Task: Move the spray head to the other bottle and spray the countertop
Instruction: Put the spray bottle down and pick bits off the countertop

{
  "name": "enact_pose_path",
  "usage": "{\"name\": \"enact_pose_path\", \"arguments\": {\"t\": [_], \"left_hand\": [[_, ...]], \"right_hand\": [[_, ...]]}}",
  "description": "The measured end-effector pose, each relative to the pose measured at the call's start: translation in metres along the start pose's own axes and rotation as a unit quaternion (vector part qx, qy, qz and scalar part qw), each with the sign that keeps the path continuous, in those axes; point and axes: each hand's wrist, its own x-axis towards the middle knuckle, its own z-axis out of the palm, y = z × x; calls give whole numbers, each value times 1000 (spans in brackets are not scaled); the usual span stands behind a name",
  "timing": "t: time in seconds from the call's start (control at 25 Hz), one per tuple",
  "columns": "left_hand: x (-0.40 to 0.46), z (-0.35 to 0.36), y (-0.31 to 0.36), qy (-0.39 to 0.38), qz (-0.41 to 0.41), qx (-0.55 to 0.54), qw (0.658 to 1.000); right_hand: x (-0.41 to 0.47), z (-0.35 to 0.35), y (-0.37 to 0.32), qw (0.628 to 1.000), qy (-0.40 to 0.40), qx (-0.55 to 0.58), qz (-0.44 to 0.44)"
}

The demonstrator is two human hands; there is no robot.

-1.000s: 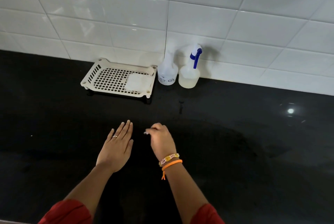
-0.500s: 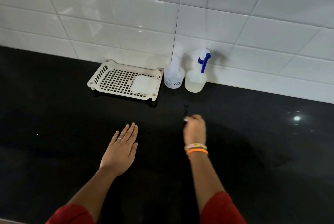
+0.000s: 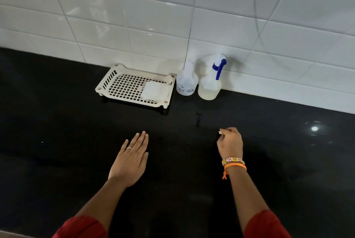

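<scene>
2 bottles waiting beyond empty hands

Standing upright against the tiled wall (image 3: pixel 249 32), the bottle with the spray head (image 3: pixel 209 86) is sitting beyond the right hand (image 3: pixel 230 142), whose fingers (image 3: pixel 223 132) are curling loosely around nothing. Just beside it, the capless bottle (image 3: pixel 186 82) is lying ahead too. Farther off, the left hand (image 3: pixel 131 158) is resting flat and spread on the bench (image 3: pixel 57 141). Open bench is lying between fingers and bottles; the tray (image 3: pixel 103 88) is crowding only the left.

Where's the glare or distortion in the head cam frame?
Head view: a bright lamp reflection glares on the black countertop at right; soft highlights streak the wall tiles; wide-angle bending curves the tile lines; the spray bottle casts a soft shadow on the wall behind it.
</scene>
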Motion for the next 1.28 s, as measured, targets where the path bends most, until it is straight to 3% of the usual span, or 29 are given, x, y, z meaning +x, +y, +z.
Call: {"name": "enact_pose_path", "arguments": {"t": [0.12, 0.24, 0.28, 0.36, 0.44, 0.52, 0.6, 0.68, 0.76, 0.84, 0.96, 1.04, 1.16, 1.2, 1.28], "left_hand": [[0, -1, -1, 0, 1, 3, 1000], [1, -1, -2, -10, 6, -1, 1000], [1, -1, -2, -10, 5, -1, 1000], [1, 0, -2, -4, 6, 1, 1000], [0, 0, -1, -2, 2, -2, 1000], [0, 1, 0, -2, -3, -1, 1000], [0, 0, 0, 3, -5, -7, 1000], [0, 1, 0, 2, -3, -7, 1000], [0, 2, -1, 3, -3, -4, 1000], [0, 1, -2, 0, 1, -2, 1000], [0, -1, -1, -4, 2, -1, 1000], [0, -1, 0, -2, 1, 0, 1000], [-1, -2, 1, -3, -1, 5, 1000], [-1, -2, 2, -4, -4, 6, 1000], [0, -2, 2, 0, -8, 5, 1000]], "right_hand": [[-24, 31, -57, 998, -5, 29, -63], [-65, 61, -114, 962, -130, 28, -237], [-69, 65, -118, 946, -164, 19, -278], [-52, 56, -92, 940, -150, 16, -307], [-26, 36, -28, 970, -30, 4, -240], [-8, -8, 45, 993, 66, -13, -95], [-5, -41, 82, 992, 98, -29, 77], [3, -30, 68, 980, 116, -19, 162], [15, 6, 15, 991, 92, 21, 97], [9, 52, -59, 997, 15, 75, -32], [-42, 86, -157, 961, -150, 28, -230], [-41, 79, -155, 941, -188, 32, -280], [5, 44, -47, 987, -36, 24, -154], [19, 21, -1, 997, 19, 25, -77], [29, -25, 62, 995, 46, 15, 92]]}}
